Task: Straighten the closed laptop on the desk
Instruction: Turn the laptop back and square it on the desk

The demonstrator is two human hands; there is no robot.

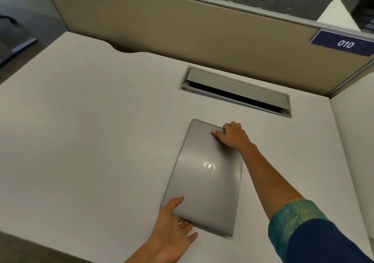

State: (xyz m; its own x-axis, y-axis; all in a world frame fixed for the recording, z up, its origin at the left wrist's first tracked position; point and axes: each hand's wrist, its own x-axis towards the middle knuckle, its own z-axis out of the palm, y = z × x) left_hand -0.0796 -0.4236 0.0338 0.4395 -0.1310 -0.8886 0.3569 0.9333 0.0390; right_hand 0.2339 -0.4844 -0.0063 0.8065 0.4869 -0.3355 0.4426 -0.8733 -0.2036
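Observation:
A closed grey laptop (204, 177) with a round silver logo lies on the white desk (91, 131), its long sides running away from me and tilted slightly left at the far end. My left hand (174, 224) grips its near left corner, thumb on the lid and fingers under the edge. My right hand (232, 135) holds the far right corner, thumb pressed on the lid, fingers curled over the edge.
A grey cable hatch (236, 90) is set into the desk just beyond the laptop, its flap tilted open. A beige partition (182, 26) with a blue "010" label (344, 43) borders the desk's far side. The desk's near edge runs along the lower left.

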